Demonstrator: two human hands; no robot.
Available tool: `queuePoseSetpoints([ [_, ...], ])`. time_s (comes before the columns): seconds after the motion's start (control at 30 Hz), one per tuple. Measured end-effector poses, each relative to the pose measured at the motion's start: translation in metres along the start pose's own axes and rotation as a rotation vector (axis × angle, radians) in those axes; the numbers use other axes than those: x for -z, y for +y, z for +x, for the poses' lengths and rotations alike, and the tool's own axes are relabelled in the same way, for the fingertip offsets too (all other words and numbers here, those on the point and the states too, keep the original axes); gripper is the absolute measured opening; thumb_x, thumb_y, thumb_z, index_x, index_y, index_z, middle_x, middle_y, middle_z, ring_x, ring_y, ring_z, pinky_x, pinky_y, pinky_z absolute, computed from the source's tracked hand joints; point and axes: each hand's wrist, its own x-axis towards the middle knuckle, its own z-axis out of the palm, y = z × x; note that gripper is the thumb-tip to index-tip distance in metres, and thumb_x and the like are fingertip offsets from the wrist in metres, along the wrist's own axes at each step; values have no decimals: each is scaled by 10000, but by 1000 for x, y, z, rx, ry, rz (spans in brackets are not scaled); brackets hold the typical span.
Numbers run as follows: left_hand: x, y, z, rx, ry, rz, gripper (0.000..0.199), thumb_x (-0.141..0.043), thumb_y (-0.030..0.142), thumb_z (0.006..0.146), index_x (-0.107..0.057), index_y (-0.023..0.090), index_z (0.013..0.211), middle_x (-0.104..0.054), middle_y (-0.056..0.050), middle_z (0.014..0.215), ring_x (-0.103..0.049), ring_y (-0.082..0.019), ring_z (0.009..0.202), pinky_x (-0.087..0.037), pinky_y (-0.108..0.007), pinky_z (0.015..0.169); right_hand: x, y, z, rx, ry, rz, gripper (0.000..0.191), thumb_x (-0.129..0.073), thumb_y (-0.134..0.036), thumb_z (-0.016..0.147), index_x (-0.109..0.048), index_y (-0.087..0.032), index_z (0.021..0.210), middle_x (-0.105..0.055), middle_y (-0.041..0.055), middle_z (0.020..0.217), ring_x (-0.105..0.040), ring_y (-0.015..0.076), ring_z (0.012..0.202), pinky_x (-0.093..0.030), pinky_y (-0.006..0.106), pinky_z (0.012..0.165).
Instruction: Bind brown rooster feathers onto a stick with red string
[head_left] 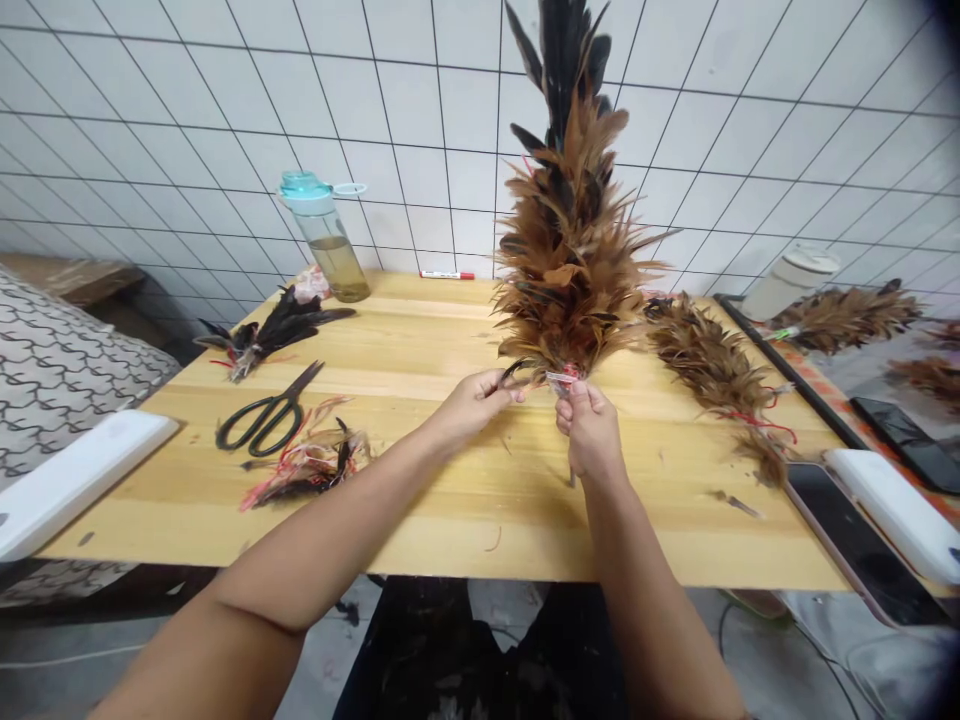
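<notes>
A tall feather duster (570, 250) of brown feathers, with long black ones at its top, stands upright over the table. My right hand (589, 425) is closed around its lower end, just below a red and whitish binding (562, 377). A thin stick end shows under that fist. Close on the left, my left hand (484, 400) is pinched at the duster's bottom edge, its fingertips on what looks like a dark feather (514, 370). Exactly what the fingertips hold is hard to make out.
Black scissors (266, 412), feather and red thread scraps (307, 465) and a black feather bundle (262, 335) lie left. Behind stand a water bottle (330, 240) and a marker (447, 275). Rightward are a brown feather bundle (705, 355), a phone (855, 535) and a white cup (795, 280).
</notes>
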Motion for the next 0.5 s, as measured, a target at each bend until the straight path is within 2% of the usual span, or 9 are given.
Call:
queuePoseSetpoints([
  [0.23, 3, -7, 2, 28, -46, 26, 293, -667, 378, 718, -494, 157, 635, -469, 37, 611, -456, -100, 632, -329, -236, 644, 14, -9, 1, 133, 11, -153, 426, -620, -595, 741, -475, -195, 725, -397, -68, 550, -297, 51, 467, -217, 196, 413],
  [0.5, 10, -15, 2, 142, -45, 114, 276, -613, 429, 765, -571, 160, 726, -542, 21, 646, -400, -89, 566, -285, -222, 568, 37, -18, 10, 187, 92, -135, 402, -621, -583, 737, -523, -193, 735, -393, -53, 599, -299, 59, 495, -219, 200, 429],
])
